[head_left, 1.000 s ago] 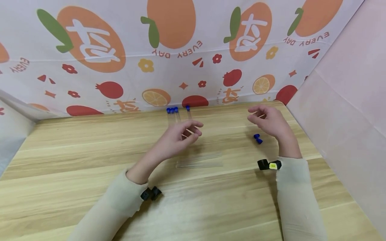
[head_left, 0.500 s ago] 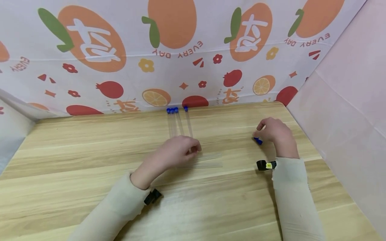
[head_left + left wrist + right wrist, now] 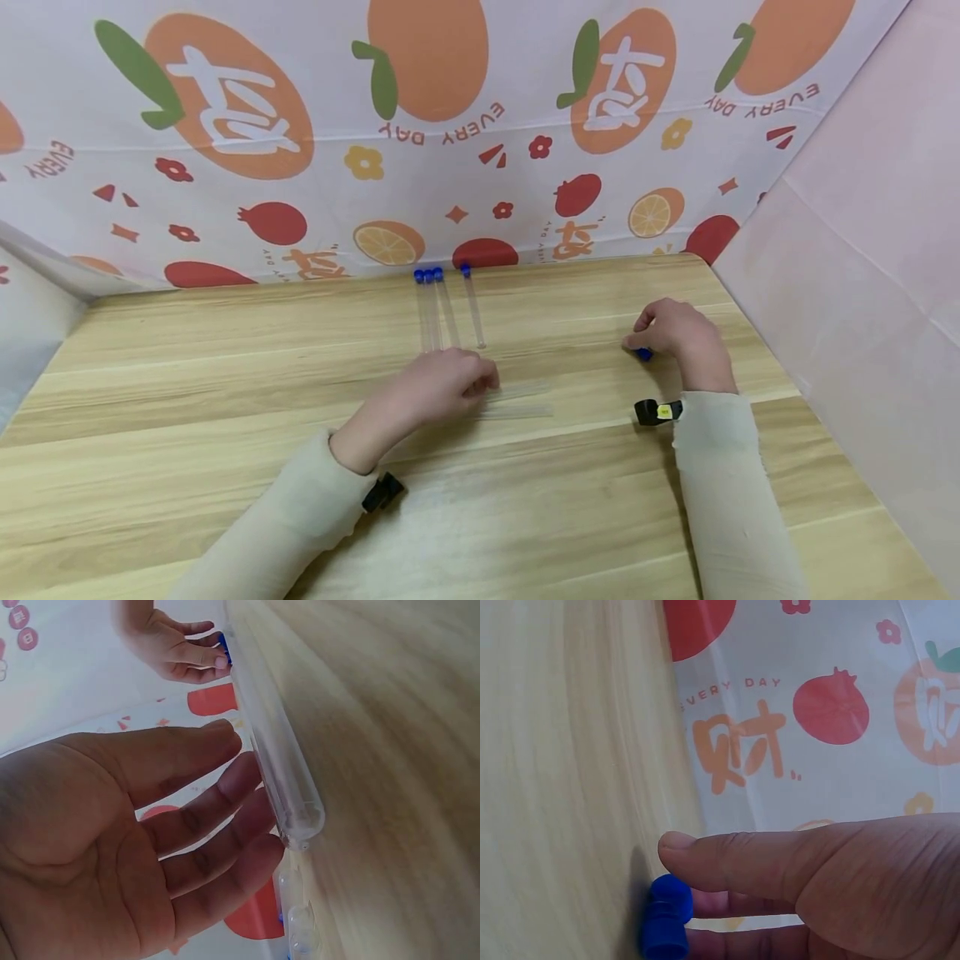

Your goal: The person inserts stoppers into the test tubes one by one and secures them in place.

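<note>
My left hand reaches over clear tubes lying side by side on the table. In the left wrist view, its loosely bent fingers lie along a transparent test tube with a rounded end, thumb and fingers apart; whether they touch it is unclear. My right hand is low over two small blue caps on the right. Seen from the right wrist, its thumb and forefinger pinch the upper blue cap. The lower blue cap sits right against it.
Several clear tubes with blue caps lie near the table's back edge, and one capped tube lies slightly apart. A fruit-print cloth rises behind the wooden table. A pale wall bounds the right side.
Both hands have come down toward the table. The left moved from above the capped tubes to the loose ones nearer me; the right lowered onto the blue caps and took hold of one.
</note>
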